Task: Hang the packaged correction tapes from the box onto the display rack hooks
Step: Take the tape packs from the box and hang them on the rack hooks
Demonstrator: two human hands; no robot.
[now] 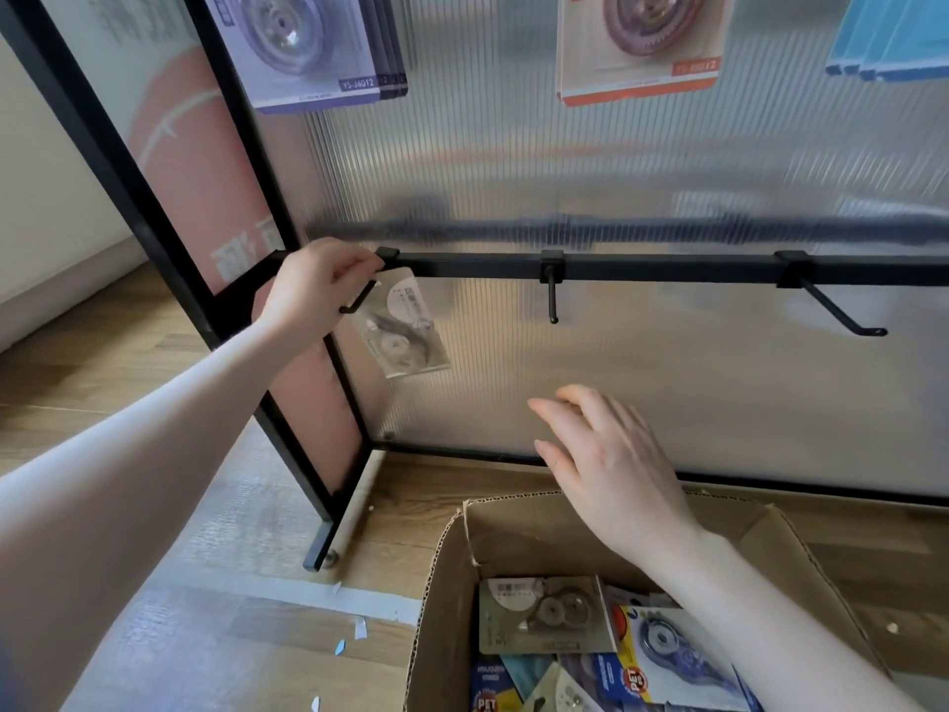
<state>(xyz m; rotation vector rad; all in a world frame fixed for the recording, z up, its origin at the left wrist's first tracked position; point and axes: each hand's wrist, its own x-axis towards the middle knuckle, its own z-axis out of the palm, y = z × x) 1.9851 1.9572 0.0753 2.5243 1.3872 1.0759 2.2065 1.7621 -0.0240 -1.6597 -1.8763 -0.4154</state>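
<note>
We see a wooden plank floor [102,362], a pale wall [46,161] with a white skirting board [67,280], and soft daylight.

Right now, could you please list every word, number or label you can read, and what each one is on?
"YS-36012": purple packs hanging top left.
"PET": colourful pack in the cardboard box.
"PET": blue pack at the bottom edge.
Orange pack: code too blurred.
Grey pack held by the left hand: unreadable.

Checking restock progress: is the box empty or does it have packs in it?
Not empty. The box holds several packs, lying flat and overlapping at its bottom.
</note>
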